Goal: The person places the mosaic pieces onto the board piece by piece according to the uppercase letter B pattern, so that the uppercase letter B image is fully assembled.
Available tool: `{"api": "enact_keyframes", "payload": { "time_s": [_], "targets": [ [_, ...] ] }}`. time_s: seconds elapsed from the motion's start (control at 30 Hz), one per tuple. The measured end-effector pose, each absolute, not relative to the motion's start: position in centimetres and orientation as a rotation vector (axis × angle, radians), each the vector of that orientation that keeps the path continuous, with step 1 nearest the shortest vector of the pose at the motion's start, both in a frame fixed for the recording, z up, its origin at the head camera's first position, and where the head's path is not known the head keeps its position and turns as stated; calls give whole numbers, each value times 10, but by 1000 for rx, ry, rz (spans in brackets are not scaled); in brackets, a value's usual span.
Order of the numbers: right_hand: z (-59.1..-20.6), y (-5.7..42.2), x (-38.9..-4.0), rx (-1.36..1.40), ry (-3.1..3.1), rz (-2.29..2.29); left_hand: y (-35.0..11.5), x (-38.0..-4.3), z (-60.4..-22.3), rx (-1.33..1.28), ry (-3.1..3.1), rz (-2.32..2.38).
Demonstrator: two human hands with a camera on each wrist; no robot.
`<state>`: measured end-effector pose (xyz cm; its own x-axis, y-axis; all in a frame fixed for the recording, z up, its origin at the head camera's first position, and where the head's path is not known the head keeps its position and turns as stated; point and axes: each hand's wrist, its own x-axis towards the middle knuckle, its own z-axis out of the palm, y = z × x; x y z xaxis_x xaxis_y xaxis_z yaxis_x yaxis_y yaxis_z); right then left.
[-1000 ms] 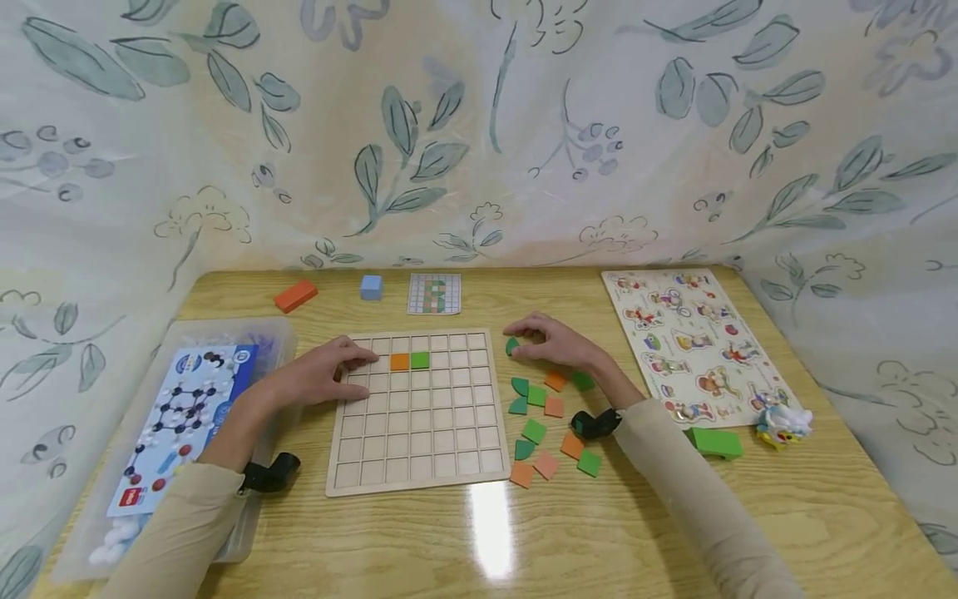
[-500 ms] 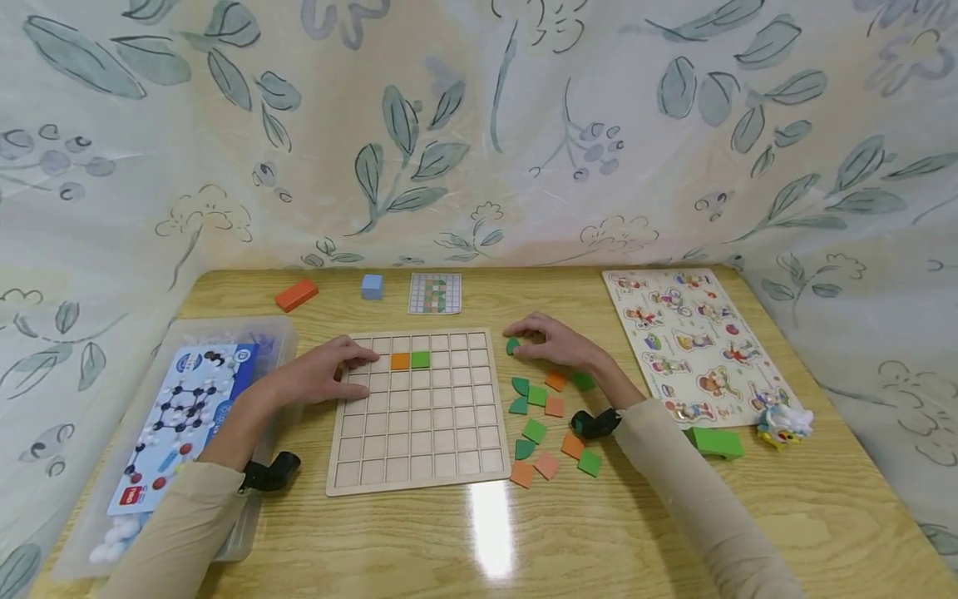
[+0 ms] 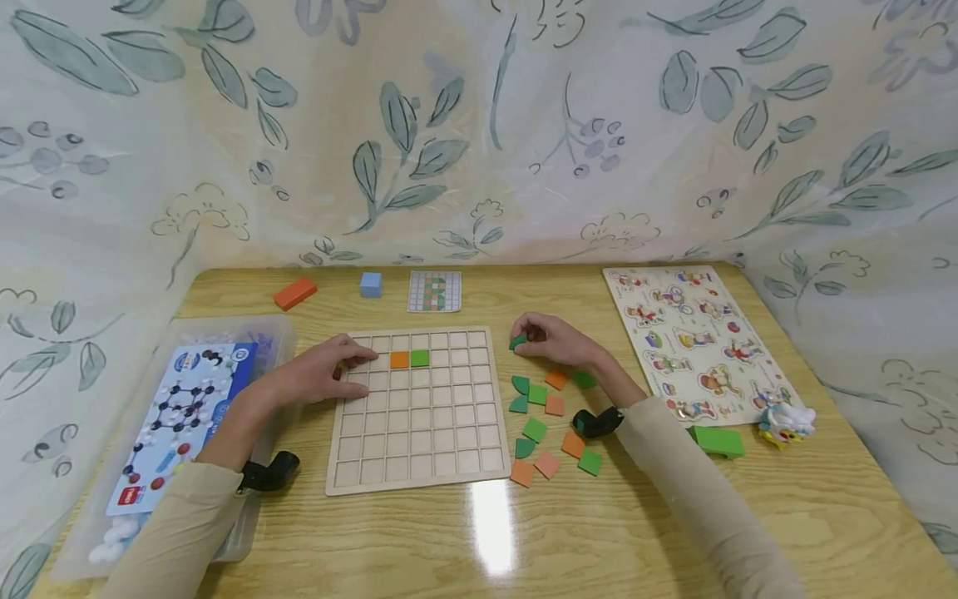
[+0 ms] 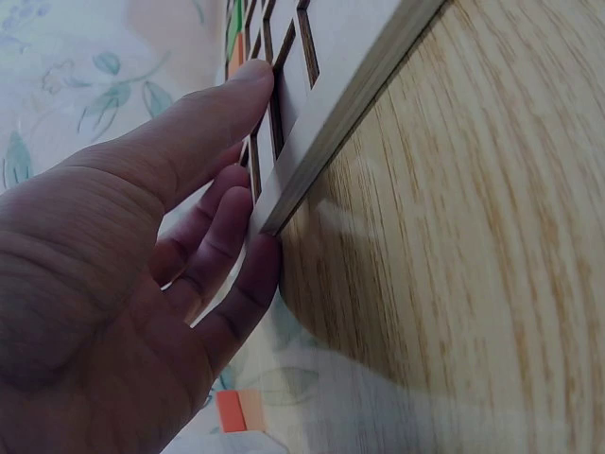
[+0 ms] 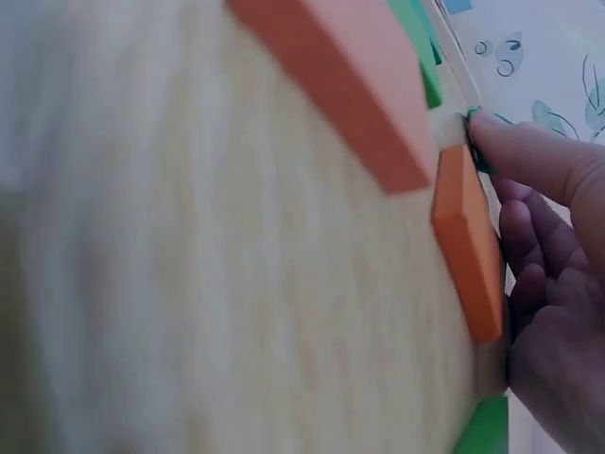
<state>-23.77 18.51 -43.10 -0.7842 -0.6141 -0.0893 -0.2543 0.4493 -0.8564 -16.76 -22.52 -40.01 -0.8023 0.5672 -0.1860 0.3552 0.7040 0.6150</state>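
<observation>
My right hand (image 3: 557, 341) pinches a dark green rounded tile (image 3: 518, 342) between thumb and fingertips, just right of the gridded wooden board (image 3: 449, 485); the tile is tilted and partly hidden by the fingers. In the right wrist view the thumb covers most of that tile (image 5: 478, 142). My left hand (image 3: 325, 373) rests at the board's left edge, thumb and index finger stretched over the grid and other fingers at the rim (image 4: 312, 156). An orange square tile (image 3: 400, 360) and a green square tile (image 3: 421, 358) sit side by side in the second row.
Loose green, orange and dark green tiles (image 3: 535, 430) lie right of the board. A pattern card (image 3: 452, 304), blue cube (image 3: 371, 284) and red block (image 3: 295, 294) stand behind it. A plastic box (image 3: 247, 532) is at left; a picture puzzle (image 3: 636, 345), green block (image 3: 717, 441) and toy figure (image 3: 786, 423) at right.
My right hand has drawn its fingertips together on the dark green tile, tilted it up and shifted slightly right. My left hand has stayed in place on the board.
</observation>
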Motion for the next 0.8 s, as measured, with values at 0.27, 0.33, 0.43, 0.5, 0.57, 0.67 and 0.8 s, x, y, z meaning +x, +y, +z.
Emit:
{"api": "enact_keyframes", "payload": {
  "time_s": [0.27,0.33,0.43,0.5,0.57,0.67,0.8],
  "targets": [
    [-414,169,-232,-608,2378,-1366,-226,-168,-402,756,2575,852],
    [-408,155,-228,-631,2355,-1394,-227,-168,-400,735,2564,834],
    [-402,132,-223,-716,2326,-1379,-228,-169,-400,717,2567,813],
    [-402,118,-222,-754,2317,-1348,-228,-169,-399,715,2569,809],
    [-403,106,-221,-761,2320,-1321,-227,-169,-399,717,2571,809],
    [-408,92,-220,-750,2343,-1312,-227,-169,-398,712,2570,812],
    [-414,80,-219,-789,2400,-1271,-227,-169,-399,707,2563,813]
  ]
}}
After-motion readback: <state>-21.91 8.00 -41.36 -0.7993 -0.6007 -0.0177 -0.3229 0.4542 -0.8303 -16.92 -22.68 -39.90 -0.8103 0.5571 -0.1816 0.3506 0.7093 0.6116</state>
